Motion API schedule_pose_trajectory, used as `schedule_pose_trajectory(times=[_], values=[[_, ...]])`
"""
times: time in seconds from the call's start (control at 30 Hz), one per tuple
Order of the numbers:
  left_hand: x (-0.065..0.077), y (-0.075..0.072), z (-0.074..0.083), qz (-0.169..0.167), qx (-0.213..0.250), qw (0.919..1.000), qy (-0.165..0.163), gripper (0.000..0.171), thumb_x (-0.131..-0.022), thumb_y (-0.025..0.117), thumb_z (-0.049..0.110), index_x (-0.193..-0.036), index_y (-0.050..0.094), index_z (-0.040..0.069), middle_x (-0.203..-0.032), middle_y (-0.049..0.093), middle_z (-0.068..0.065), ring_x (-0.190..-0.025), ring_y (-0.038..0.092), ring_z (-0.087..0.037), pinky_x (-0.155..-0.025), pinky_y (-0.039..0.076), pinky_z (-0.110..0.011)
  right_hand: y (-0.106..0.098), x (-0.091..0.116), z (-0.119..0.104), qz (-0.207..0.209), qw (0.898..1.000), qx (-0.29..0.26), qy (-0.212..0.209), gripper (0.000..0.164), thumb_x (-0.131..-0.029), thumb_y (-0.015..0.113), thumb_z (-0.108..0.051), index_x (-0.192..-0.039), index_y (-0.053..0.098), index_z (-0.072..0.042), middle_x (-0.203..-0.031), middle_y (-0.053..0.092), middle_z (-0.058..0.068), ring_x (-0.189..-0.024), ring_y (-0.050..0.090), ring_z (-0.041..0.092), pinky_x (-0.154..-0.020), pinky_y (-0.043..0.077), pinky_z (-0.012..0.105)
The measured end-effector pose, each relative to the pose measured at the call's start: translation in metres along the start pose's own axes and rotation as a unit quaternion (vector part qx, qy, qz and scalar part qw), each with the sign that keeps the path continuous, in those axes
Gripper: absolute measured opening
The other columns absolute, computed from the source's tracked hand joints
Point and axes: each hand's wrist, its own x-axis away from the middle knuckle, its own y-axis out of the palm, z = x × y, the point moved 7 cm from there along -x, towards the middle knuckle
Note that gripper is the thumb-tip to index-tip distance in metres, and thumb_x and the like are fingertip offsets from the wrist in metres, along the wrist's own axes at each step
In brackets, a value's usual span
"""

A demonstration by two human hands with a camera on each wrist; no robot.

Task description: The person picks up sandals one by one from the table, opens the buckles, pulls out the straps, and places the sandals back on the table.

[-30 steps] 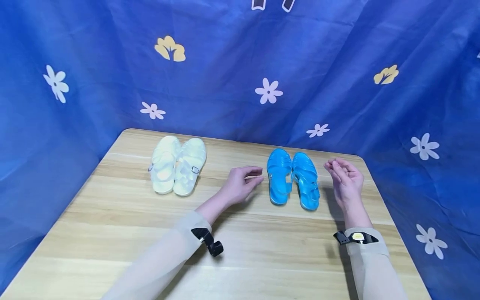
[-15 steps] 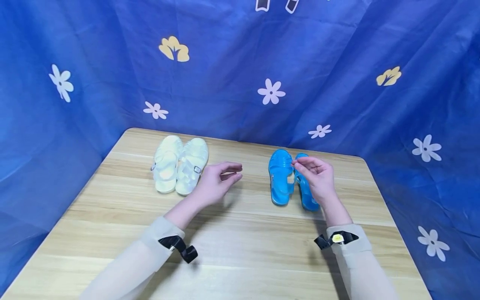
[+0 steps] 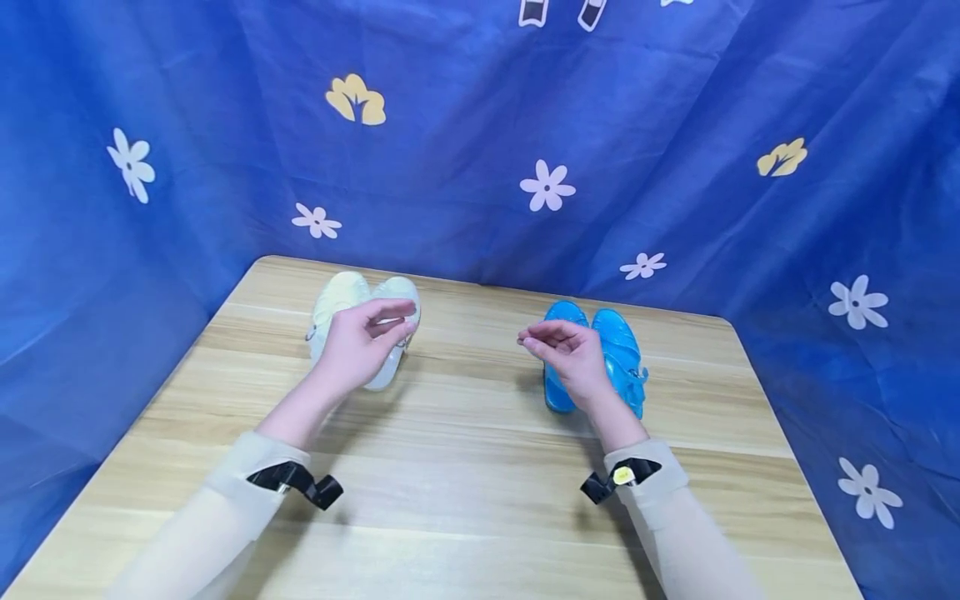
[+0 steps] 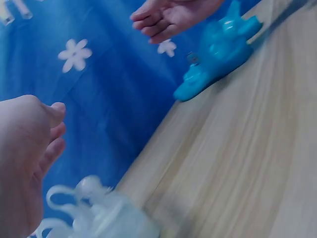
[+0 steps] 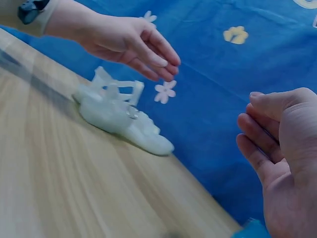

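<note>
A pair of white sandals stands at the table's left, toes toward the back. My left hand hovers over them with loosely bent fingers and holds nothing; it hides much of both. Toward the right lies a pair of blue sandals, side by side. Above the left one of these is my right hand, fingers loosely curled and holding nothing, its fingertips just past the shoe's left edge. In the right wrist view, air shows between the left hand and the white sandals below it.
Both pairs rest on a light wood-grain table with rounded back corners. A blue curtain with white and yellow flower prints hangs behind it and along both sides. Black wrist mounts sit on the sleeves.
Both hands have swept left: the left from the middle of the table to over the white sandals, the right from beside the blue sandals to over them. The sandals stay in place.
</note>
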Motion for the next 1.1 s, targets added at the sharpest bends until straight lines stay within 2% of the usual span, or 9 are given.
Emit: schedule_pose_trajectory(times=[0.17,0.37,0.57,0.67,0.8,0.93,1.1], values=[[-0.003,-0.024,-0.02,0.027,0.005,0.9992,-0.028,0.033,-0.097,0.078,0.003,-0.129,0.071,-0.003,-0.123,0.074,-0.02,-0.117,0.07,-0.039,-0.094,0.056,-0.02,0.027,-0.003,0.014,-0.025,1.0,-0.015,-0.002,0.025,-0.093,0.071,0.015,-0.117,0.065,0.022,-0.106,0.078,0.013,-0.102,0.076,0.023,-0.091,0.062,0.038],[-0.003,-0.04,-0.043,0.027,-0.004,0.998,-0.058,0.038,-0.097,0.077,0.002,-0.133,0.068,-0.005,-0.13,0.071,-0.021,-0.123,0.064,-0.044,-0.099,0.054,-0.024,0.056,-0.004,0.035,-0.049,0.999,-0.015,0.004,0.026,-0.091,0.073,0.016,-0.116,0.067,0.02,-0.109,0.076,0.022,-0.102,0.075,0.023,-0.092,0.061,0.038],[0.0,-0.047,-0.058,0.005,-0.015,0.9959,-0.089,0.04,-0.098,0.076,0.005,-0.137,0.067,-0.003,-0.134,0.07,-0.018,-0.129,0.063,-0.038,-0.097,0.053,-0.019,0.089,-0.009,0.057,-0.059,0.998,-0.018,0.029,0.026,-0.09,0.075,0.016,-0.115,0.069,0.018,-0.11,0.076,0.024,-0.102,0.075,0.022,-0.093,0.061,0.038],[0.0,-0.048,-0.067,-0.005,-0.03,0.9952,-0.093,0.039,-0.1,0.075,0.007,-0.137,0.067,-0.002,-0.133,0.07,-0.017,-0.128,0.064,-0.034,-0.096,0.053,-0.016,0.106,-0.012,0.066,-0.062,0.997,-0.027,0.03,0.027,-0.088,0.075,0.018,-0.114,0.069,0.018,-0.11,0.075,0.026,-0.1,0.075,0.022,-0.092,0.061,0.036],[0.0,-0.05,-0.075,-0.008,-0.039,0.9946,-0.096,0.037,-0.101,0.074,0.011,-0.136,0.068,0.001,-0.132,0.071,-0.015,-0.127,0.065,-0.032,-0.095,0.051,-0.013,0.128,-0.017,0.077,-0.067,0.997,-0.031,0.025,0.03,-0.085,0.076,0.021,-0.114,0.069,0.019,-0.112,0.073,0.031,-0.105,0.073,0.037,-0.094,0.06,0.041],[-0.001,-0.051,-0.078,-0.007,-0.058,0.9928,-0.104,0.034,-0.102,0.074,0.017,-0.133,0.072,0.004,-0.129,0.073,-0.013,-0.127,0.064,-0.03,-0.101,0.052,-0.023,0.149,-0.021,0.088,-0.071,0.997,-0.008,0.014,0.034,-0.084,0.079,0.019,-0.116,0.069,0.017,-0.116,0.072,0.032,-0.113,0.068,0.048,-0.1,0.058,0.045],[-0.002,-0.05,-0.079,-0.003,-0.078,0.9907,-0.112,0.031,-0.103,0.074,0.021,-0.13,0.075,0.008,-0.127,0.074,-0.012,-0.127,0.064,-0.028,-0.109,0.05,-0.041,0.165,-0.025,0.099,-0.055,0.998,0.024,-0.003,0.036,-0.082,0.084,0.014,-0.117,0.073,0.01,-0.116,0.075,0.023,-0.113,0.071,0.038,-0.102,0.056,0.044]])
